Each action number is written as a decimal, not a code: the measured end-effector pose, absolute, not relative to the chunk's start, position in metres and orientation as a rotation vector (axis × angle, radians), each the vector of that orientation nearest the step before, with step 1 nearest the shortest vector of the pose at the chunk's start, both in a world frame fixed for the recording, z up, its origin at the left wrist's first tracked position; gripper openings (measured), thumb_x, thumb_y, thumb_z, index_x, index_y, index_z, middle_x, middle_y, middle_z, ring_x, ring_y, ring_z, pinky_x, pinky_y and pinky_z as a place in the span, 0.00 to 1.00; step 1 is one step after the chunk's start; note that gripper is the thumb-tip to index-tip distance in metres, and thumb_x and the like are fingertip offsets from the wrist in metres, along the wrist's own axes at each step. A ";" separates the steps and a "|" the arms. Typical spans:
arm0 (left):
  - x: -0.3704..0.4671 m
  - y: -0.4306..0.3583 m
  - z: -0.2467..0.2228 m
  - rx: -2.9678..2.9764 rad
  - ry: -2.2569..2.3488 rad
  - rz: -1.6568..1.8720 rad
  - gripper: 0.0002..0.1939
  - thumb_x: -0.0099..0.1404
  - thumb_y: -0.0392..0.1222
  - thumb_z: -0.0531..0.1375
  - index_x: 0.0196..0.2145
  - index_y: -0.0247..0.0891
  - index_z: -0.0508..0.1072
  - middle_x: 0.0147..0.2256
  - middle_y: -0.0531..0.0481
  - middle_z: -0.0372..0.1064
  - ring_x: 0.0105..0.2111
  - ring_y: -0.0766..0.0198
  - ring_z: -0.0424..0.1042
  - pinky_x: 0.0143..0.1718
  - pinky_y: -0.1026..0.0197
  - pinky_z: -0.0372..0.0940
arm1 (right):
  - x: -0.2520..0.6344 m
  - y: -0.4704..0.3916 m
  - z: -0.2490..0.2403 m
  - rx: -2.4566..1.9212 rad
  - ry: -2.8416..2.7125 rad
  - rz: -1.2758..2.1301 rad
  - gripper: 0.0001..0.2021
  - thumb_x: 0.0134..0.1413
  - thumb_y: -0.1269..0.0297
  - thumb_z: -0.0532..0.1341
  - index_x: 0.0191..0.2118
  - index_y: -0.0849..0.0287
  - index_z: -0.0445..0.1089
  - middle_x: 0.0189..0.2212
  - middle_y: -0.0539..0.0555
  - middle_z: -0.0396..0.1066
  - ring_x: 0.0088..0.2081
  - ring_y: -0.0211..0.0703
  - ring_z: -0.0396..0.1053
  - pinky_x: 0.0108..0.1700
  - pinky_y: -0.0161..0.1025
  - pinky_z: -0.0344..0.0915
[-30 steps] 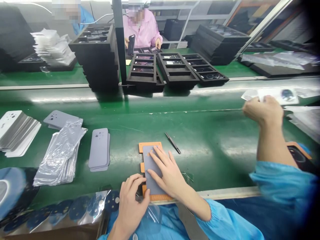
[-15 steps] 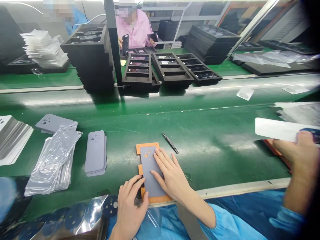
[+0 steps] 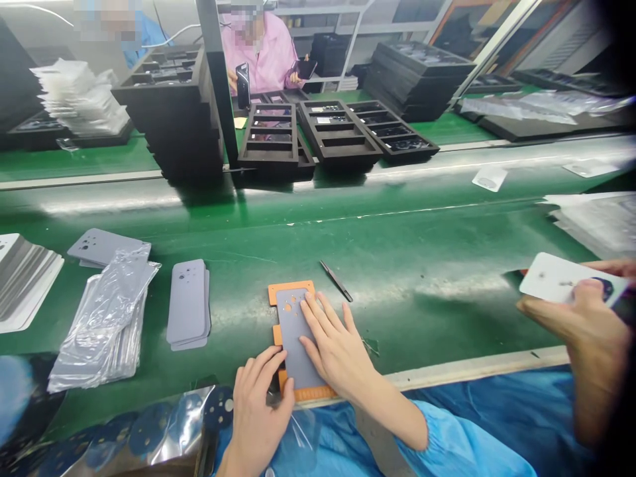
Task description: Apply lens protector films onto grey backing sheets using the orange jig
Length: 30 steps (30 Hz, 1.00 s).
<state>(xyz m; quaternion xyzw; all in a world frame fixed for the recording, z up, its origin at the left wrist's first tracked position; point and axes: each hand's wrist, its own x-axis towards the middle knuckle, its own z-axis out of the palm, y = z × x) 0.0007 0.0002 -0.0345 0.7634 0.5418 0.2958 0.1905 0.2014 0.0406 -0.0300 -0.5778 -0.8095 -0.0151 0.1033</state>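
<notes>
A grey-lilac panel (image 3: pixel 297 351) with several holes near its top lies on an orange fixture (image 3: pixel 275 295) at the table's near edge. My right hand (image 3: pixel 335 341) rests flat on the panel's right side, fingers stretched toward the holes. At the lower left edge, my left hand (image 3: pixel 261 404) touches the panel and fixture with its fingertips, thumb apart from the fingers. Dark tweezers (image 3: pixel 336 281) lie beyond my right hand. Part of the fixture is hidden under the panel and my right hand.
Left stand a small stack of grey panels (image 3: pixel 187 301), a plastic-wrapped stack (image 3: pixel 102 331) and white-edged panels (image 3: pixel 27 285). At right, a co-worker's hands (image 3: pixel 593 331) hold a white panel (image 3: pixel 549 278). Black trays (image 3: pixel 271 156) and a person in pink (image 3: pixel 271 53) are across the table.
The co-worker's hands at the right have turned the white panel, and a second hand now shows there. My hands keep nearly the same pose on the panel; the view has shifted slightly.
</notes>
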 end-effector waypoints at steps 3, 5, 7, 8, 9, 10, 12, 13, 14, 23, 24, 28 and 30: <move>0.001 -0.001 -0.035 2.165 1.520 0.820 0.19 0.68 0.35 0.59 0.55 0.47 0.72 0.54 0.48 0.76 0.46 0.56 0.77 0.44 0.53 0.69 | 0.195 0.046 -0.026 -1.632 -2.431 -0.023 0.32 0.71 0.61 0.50 0.75 0.64 0.46 0.73 0.62 0.48 0.73 0.60 0.48 0.69 0.65 0.49; 0.001 -0.001 -0.037 2.176 1.523 0.835 0.19 0.68 0.35 0.59 0.55 0.46 0.72 0.53 0.47 0.76 0.47 0.56 0.77 0.44 0.53 0.69 | 0.191 0.051 -0.024 -1.581 -2.477 0.012 0.34 0.70 0.56 0.52 0.75 0.64 0.46 0.74 0.62 0.46 0.73 0.61 0.47 0.69 0.64 0.51; 0.001 -0.001 -0.038 2.176 1.534 0.868 0.17 0.67 0.36 0.59 0.54 0.45 0.73 0.53 0.46 0.77 0.45 0.56 0.78 0.43 0.53 0.69 | 0.187 0.056 -0.024 -1.555 -2.513 0.050 0.36 0.69 0.50 0.53 0.74 0.64 0.47 0.74 0.63 0.45 0.73 0.64 0.46 0.68 0.64 0.52; 0.001 -0.001 -0.039 2.173 1.540 0.886 0.17 0.67 0.36 0.59 0.53 0.44 0.73 0.52 0.46 0.77 0.44 0.56 0.78 0.43 0.53 0.69 | 0.186 0.058 -0.024 -1.550 -2.525 0.068 0.38 0.68 0.47 0.54 0.74 0.65 0.49 0.74 0.64 0.45 0.73 0.65 0.46 0.68 0.65 0.53; 0.001 -0.001 -0.040 2.167 1.547 0.899 0.16 0.67 0.36 0.59 0.52 0.44 0.73 0.52 0.46 0.77 0.43 0.56 0.78 0.43 0.53 0.69 | 0.185 0.060 -0.025 -1.548 -2.534 0.086 0.39 0.68 0.45 0.54 0.74 0.65 0.49 0.74 0.64 0.45 0.73 0.66 0.46 0.67 0.65 0.53; 0.001 -0.001 -0.041 2.160 1.552 0.906 0.15 0.67 0.36 0.59 0.51 0.44 0.73 0.51 0.45 0.78 0.43 0.56 0.78 0.42 0.53 0.69 | 0.184 0.061 -0.025 -1.549 -2.538 0.101 0.39 0.67 0.43 0.54 0.74 0.65 0.50 0.74 0.64 0.46 0.73 0.67 0.46 0.67 0.66 0.53; 0.002 -0.001 -0.042 2.152 1.551 0.899 0.14 0.67 0.36 0.60 0.50 0.43 0.73 0.51 0.45 0.78 0.43 0.55 0.78 0.42 0.53 0.69 | 0.185 0.063 -0.027 -1.560 -2.539 0.122 0.41 0.67 0.41 0.53 0.74 0.64 0.49 0.74 0.64 0.46 0.73 0.68 0.45 0.67 0.66 0.52; 0.002 -0.001 -0.042 2.149 1.550 0.888 0.14 0.67 0.36 0.60 0.50 0.43 0.73 0.51 0.44 0.78 0.43 0.55 0.78 0.42 0.53 0.69 | 0.185 0.063 -0.027 -1.571 -2.537 0.131 0.41 0.67 0.40 0.53 0.74 0.64 0.49 0.74 0.64 0.45 0.73 0.68 0.45 0.67 0.66 0.52; 0.002 0.000 -0.042 2.146 1.550 0.877 0.14 0.67 0.36 0.60 0.50 0.43 0.73 0.51 0.44 0.78 0.43 0.55 0.78 0.42 0.53 0.69 | 0.185 0.063 -0.028 -1.581 -2.536 0.139 0.41 0.66 0.40 0.53 0.74 0.63 0.48 0.74 0.64 0.45 0.73 0.68 0.45 0.67 0.66 0.51; 0.002 0.001 -0.039 2.113 1.533 0.876 0.10 0.67 0.36 0.59 0.46 0.43 0.74 0.51 0.43 0.78 0.41 0.55 0.78 0.39 0.53 0.69 | 0.184 0.063 -0.027 -1.592 -2.513 0.223 0.44 0.65 0.36 0.51 0.75 0.63 0.47 0.74 0.64 0.45 0.74 0.67 0.43 0.69 0.67 0.47; 0.001 0.001 -0.039 2.116 1.530 0.874 0.10 0.67 0.36 0.60 0.46 0.43 0.74 0.51 0.44 0.78 0.41 0.54 0.78 0.40 0.53 0.69 | 0.185 0.062 -0.028 -1.584 -2.499 0.236 0.43 0.66 0.37 0.51 0.75 0.63 0.46 0.74 0.64 0.45 0.74 0.66 0.43 0.69 0.67 0.47; 0.001 0.000 -0.037 2.093 1.529 0.845 0.13 0.67 0.37 0.60 0.49 0.44 0.74 0.53 0.45 0.77 0.42 0.55 0.78 0.40 0.53 0.69 | 0.193 0.047 -0.030 -1.625 -2.336 0.242 0.40 0.71 0.48 0.51 0.76 0.61 0.33 0.74 0.66 0.45 0.74 0.61 0.44 0.69 0.69 0.48; 0.001 0.000 -0.036 2.078 1.530 0.827 0.14 0.67 0.36 0.60 0.50 0.45 0.74 0.53 0.46 0.76 0.41 0.55 0.78 0.40 0.53 0.69 | 0.199 0.035 -0.033 -1.679 -2.235 0.217 0.40 0.71 0.52 0.52 0.76 0.59 0.29 0.73 0.67 0.46 0.74 0.62 0.44 0.68 0.71 0.49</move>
